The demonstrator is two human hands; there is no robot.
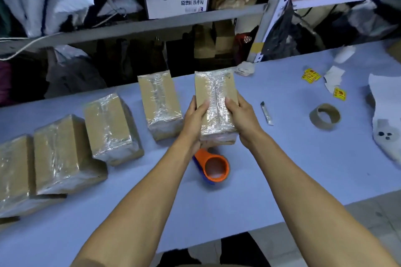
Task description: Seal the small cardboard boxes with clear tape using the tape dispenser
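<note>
Pale-blue table (282, 158), taped boxes (110, 128), cluttered metal shelving (152, 26) behind

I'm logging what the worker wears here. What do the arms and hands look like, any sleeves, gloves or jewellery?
Both forearms are bare to the bottom of the picture: no sleeves show. The left hand and right hand are ungloved, with no rings, watch or wristband visible.

Packing/stockroom workspace: metal shelving (152, 24) crammed with bagged goods and cartons behind a light blue packing table (282, 158), row of taped boxes (112, 128), spent tape core (325, 116), yellow labels (311, 75).
</note>
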